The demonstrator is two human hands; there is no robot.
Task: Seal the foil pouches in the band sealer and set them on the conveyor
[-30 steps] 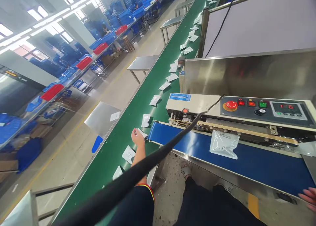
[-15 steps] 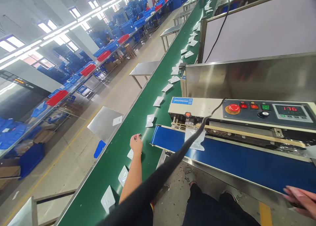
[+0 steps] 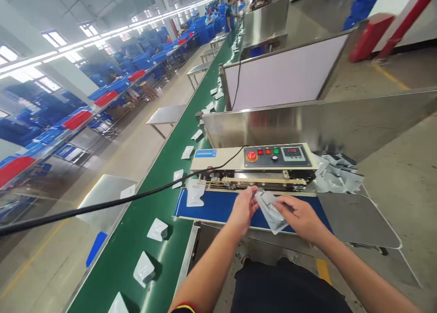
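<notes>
In front of the band sealing machine (image 3: 221, 160), over its blue belt (image 3: 221, 208), both my hands are on one small white and silver pouch (image 3: 273, 212). My left hand (image 3: 243, 208) pinches the pouch at its upper left corner. On the other side, my right hand (image 3: 300, 215) grips its right edge between thumb and fingers. The pouch is tilted, and part of it is hidden by my fingers. A second white pouch (image 3: 195, 195) stands at the left end of the blue belt, its top edge at the sealing slot.
A green conveyor (image 3: 170, 181) runs diagonally on the left, with several white pouches (image 3: 158, 229) along it. Silver pouches (image 3: 336, 174) are heaped right of the machine, beside a grey side plate (image 3: 358, 217). A black cable (image 3: 129, 199) crosses the view.
My left hand has moved from the green conveyor to the front of the machine. My right hand has come in from the right edge, and both now hold a pouch. The view has shifted right.
</notes>
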